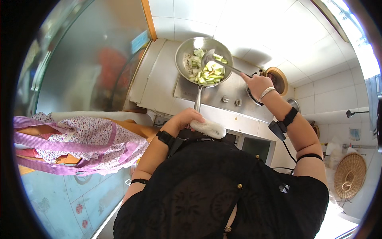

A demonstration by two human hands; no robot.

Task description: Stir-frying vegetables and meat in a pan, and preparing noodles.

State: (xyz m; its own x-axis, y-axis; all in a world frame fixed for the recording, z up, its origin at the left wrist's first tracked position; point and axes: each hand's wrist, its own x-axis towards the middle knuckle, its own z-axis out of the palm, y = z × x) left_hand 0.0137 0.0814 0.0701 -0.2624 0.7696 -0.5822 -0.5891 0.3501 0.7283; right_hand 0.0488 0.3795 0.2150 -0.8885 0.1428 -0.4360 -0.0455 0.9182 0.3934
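A metal wok (181,62) with a long handle stands on the left part of a steel gas stove. Pale green sliced vegetable pieces (213,74) lie in it, mostly towards the right side. My right hand (260,85) holds a metal spatula (231,68) by its handle, and the blurred blade is over the vegetables inside the wok. Near the end of the wok's handle (198,98), my left hand (187,118) grips a white, translucent loofah-like or noodle-like bundle (210,128). Whether that hand also touches the wok handle cannot be told.
Two knobs sit on the stove (253,109) front. A brown-rimmed pot (283,78) stands at the back right, beside a partly hidden dark pan. White tiles line the wall. Patterned cloth (89,140) hangs at the left; a wicker lid (349,175) hangs at the right.
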